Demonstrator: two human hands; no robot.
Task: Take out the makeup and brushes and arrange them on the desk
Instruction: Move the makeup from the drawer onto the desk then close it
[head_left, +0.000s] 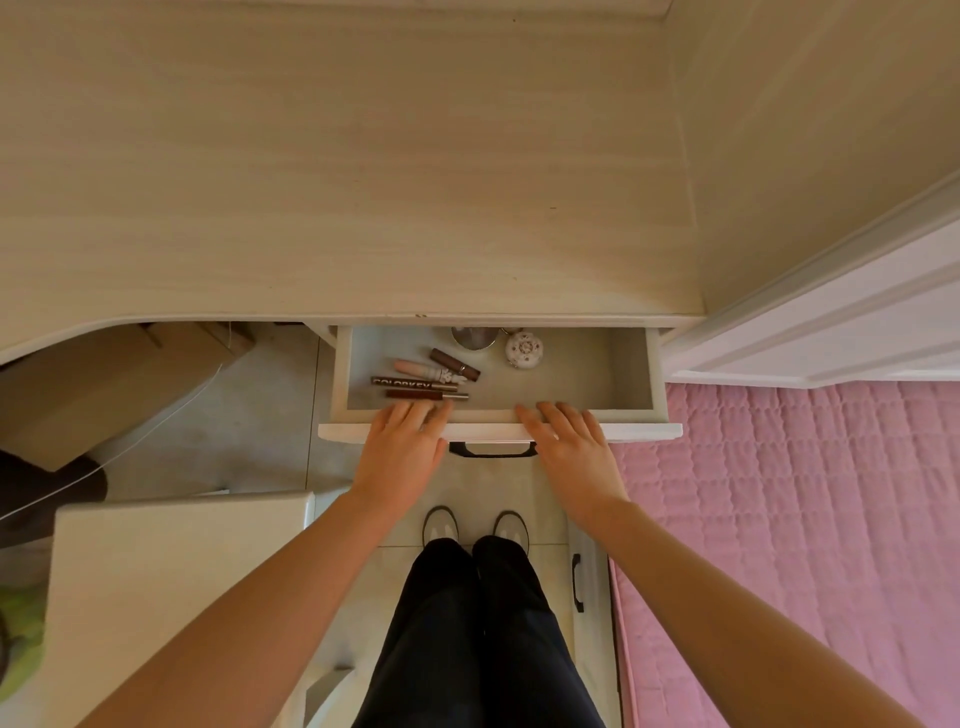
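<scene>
Two bare forearms come up from the bottom of the frame, and between them I see dark trousers (467, 623) and a pair of grey shoes (440, 525) on the tiled floor. My left hand (402, 452) lies flat over the front edge of the open drawer (657, 374), fingers straight and released. Its fingertips reach just inside, next to the nearest stick. My right hand (574, 452) does the same to the right of the black handle (492, 451), palm down and relaxed, gripping nothing.

Centre frame, the makeup is all in the drawer. A slim brown stick (423, 395) lies nearest the front, with a dark tube lettered COLORKEY (410, 383) just behind it. A pink tube (418, 369) and a brown tube (453, 362) lie angled behind that. Further back and to the right sits a round white floral compact (523, 349), beside a round metal case (474, 338) half tucked under the desk edge. I can't make out any brushes from here.

The pale wood desk (363, 182) fills the top half of the frame. A pink quilt (805, 493) is at lower right, a cardboard box (104, 384) at mid left
</scene>
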